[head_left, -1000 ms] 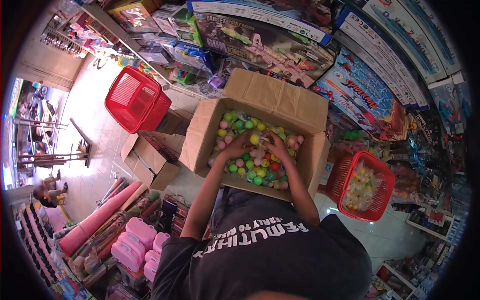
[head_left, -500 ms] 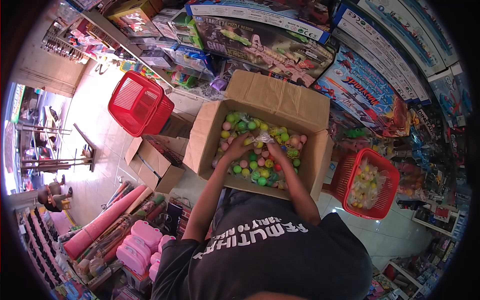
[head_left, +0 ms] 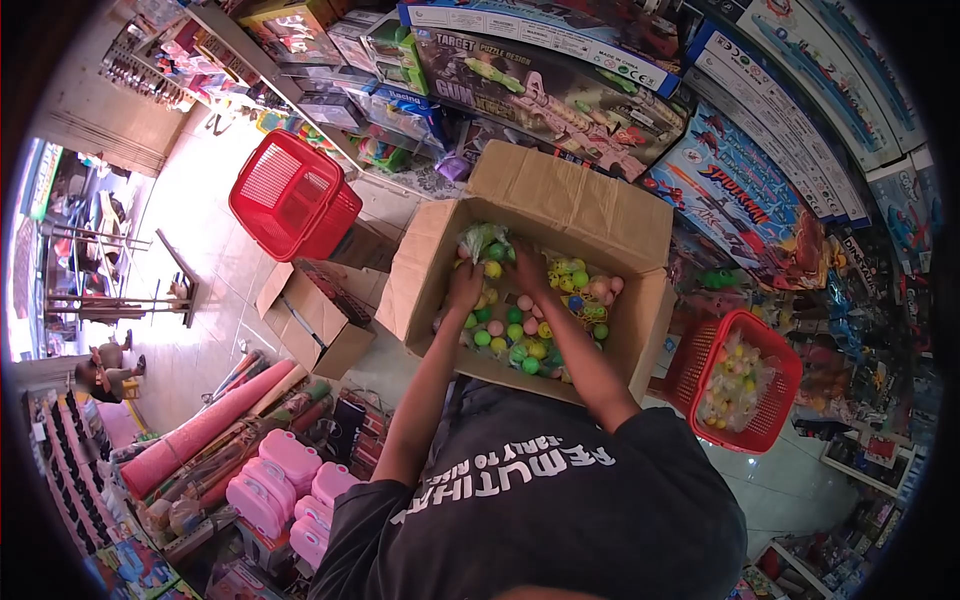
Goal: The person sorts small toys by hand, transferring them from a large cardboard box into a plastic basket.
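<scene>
An open cardboard box [head_left: 570,205] in front of me holds many small coloured balls [head_left: 498,328] in green, yellow, pink and orange. At its far left corner a clear plastic bag [head_left: 484,238] stands with green balls showing in it. My left hand [head_left: 465,284] is closed at the bag's near side, fingers curled in. My right hand [head_left: 528,270] grips at the bag's right side beside a green ball; its fingertips are partly hidden. Yellow netting [head_left: 598,312] lies among the balls on the right side of the box.
A red basket [head_left: 675,385] with bagged balls stands to the right. Another red basket [head_left: 350,205] and a smaller open carton [head_left: 340,345] are on the left. Boxed toys [head_left: 550,100] line the far side. Pink cases [head_left: 290,455] and rolled sheets [head_left: 210,425] sit lower left.
Both hands have moved left and farther into the box's far left corner. The plastic bag, earlier between my hands near the middle, now appears at that corner. The view has shifted slightly.
</scene>
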A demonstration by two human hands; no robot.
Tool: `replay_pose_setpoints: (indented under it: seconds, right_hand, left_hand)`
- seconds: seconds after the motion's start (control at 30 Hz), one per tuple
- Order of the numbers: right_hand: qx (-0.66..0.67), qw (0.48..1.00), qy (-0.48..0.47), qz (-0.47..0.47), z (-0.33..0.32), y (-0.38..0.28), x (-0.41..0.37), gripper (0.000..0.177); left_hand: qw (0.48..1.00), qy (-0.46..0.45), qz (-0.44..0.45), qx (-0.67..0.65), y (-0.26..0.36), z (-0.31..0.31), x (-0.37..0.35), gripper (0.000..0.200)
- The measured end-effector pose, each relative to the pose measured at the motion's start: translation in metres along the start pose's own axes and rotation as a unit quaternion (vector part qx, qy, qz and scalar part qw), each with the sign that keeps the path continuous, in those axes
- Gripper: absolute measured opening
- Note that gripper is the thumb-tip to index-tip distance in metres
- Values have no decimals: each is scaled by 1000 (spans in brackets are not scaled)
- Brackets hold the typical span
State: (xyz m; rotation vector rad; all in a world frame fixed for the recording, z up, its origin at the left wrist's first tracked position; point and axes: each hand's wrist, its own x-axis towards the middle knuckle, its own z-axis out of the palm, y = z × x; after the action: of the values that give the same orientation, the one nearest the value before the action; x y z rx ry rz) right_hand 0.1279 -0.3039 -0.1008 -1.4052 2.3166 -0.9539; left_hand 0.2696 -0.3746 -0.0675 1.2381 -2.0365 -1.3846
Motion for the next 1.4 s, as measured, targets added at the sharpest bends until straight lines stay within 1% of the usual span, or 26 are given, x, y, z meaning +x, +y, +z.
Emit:
replay_pose_setpoints:
  seconds: [0.03,0.17,0.27,0.33,0.37,0.43,0.5,0.53,0.6,0.63,0.7,0.77,0.8,0.87,0.93,1.0,1.07,1.1,1.13,1.17,1.2,1.23,1.27,1.3,1.37,1.4]
  right_hand:
    - [-53,998,-16,-3,-1,-3,-1,49]
    - [-21,999,-29,23,-1,0,-2,51]
    - [43,998,-45,29,-6,6,-13,51]
    - [139,983,-93,79,-17,7,-24,50]
    - [137,984,-84,80,-25,8,-30,50]
    - [210,964,-94,135,-55,2,-49,46]
    - [255,954,-78,136,-70,-1,-61,49]
    - [302,941,-67,136,-74,-1,-67,53]
    - [297,941,-75,141,-81,1,-79,50]
    - [291,940,-84,154,-92,-9,-85,48]
    - [283,940,-85,173,-105,-26,-98,47]
    - [332,930,6,162,-103,-40,-114,42]
    - [332,928,12,167,-101,-47,-119,42]
    - [349,920,101,145,-101,-58,-129,38]
    - [344,918,105,170,-109,-70,-140,36]
    - [317,921,153,167,-116,-86,-150,36]
    - [323,913,187,164,-123,-96,-156,32]
    - [297,918,199,172,-126,-97,-163,29]
    - [272,921,211,182,-128,-98,-171,27]
    - [261,919,257,144,-128,-98,-175,26]
    - [260,916,267,148,-128,-96,-182,26]
    - [287,903,283,150,-128,-92,-188,25]
    - [313,889,299,151,-129,-88,-195,24]
    - [311,886,309,152,-136,-94,-200,24]
    - [332,851,386,132,-153,-114,-206,20]
    - [331,847,396,132,-157,-110,-215,20]
  left_hand:
    - [1000,2,0,1,0,-1,-1,37]
    - [997,-34,-51,44,5,-5,-1,37]
    - [995,-47,-81,41,16,-10,-5,39]
    - [994,-57,-80,40,14,-11,-5,41]
    - [992,-65,-91,49,10,-9,-4,42]
    - [991,-86,-91,54,14,-2,-4,43]
    - [980,-165,-105,42,15,-3,-7,46]
    - [979,-170,-102,42,14,-2,-10,46]
    - [972,-228,-49,6,12,3,-18,45]
    - [971,-236,-44,8,18,3,-24,45]
    - [957,-278,-41,-66,33,2,-42,40]
    - [954,-278,-40,-109,60,-3,-64,38]
    - [950,-268,-43,-152,66,-5,-72,37]
    - [950,-276,-68,-128,63,-4,-81,34]
    - [957,-197,-35,-209,66,-2,-95,32]
    - [939,-210,-50,-268,66,4,-108,34]
    - [901,-214,-56,-374,63,13,-116,35]
    - [895,-246,-121,-351,65,11,-119,38]
    - [894,-255,-127,-347,68,13,-126,38]
    - [873,-272,-148,-377,73,15,-130,38]
    - [851,-290,-164,-405,81,16,-134,39]
    - [836,-311,-201,-404,116,3,-147,43]
    - [836,-321,-198,-399,114,10,-151,43]
    - [843,-331,-142,-399,109,20,-155,45]
    - [849,-337,-34,-406,106,38,-162,48]
    - [847,-346,-30,-402,112,39,-167,48]
